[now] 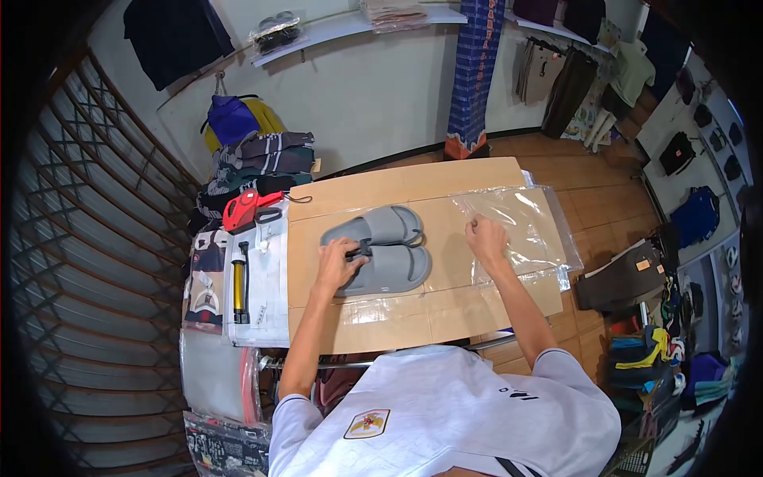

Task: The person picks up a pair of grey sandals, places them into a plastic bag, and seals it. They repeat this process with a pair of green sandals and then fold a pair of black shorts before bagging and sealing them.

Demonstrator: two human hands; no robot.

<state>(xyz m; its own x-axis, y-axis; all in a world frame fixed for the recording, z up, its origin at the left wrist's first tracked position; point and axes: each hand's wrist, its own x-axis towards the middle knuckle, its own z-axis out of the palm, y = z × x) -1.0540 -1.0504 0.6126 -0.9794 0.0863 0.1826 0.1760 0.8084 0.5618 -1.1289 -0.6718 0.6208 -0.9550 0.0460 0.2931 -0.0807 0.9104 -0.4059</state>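
Note:
A pair of grey slide sandals lies side by side on a flat sheet of cardboard. My left hand is at the left part of the pair, its fingers curled around a small black piece, perhaps a plastic hanger, between the two sandals. To the right, a clear plastic bag is spread flat over the cardboard. My right hand is closed at the bag's left part, the fingertips pinched together on the thin film.
Left of the cardboard are a red tool, a yellow and black hand pump and folded clothes. A metal folding gate stands at far left. Clothing racks and a dark stool-like stack are at right.

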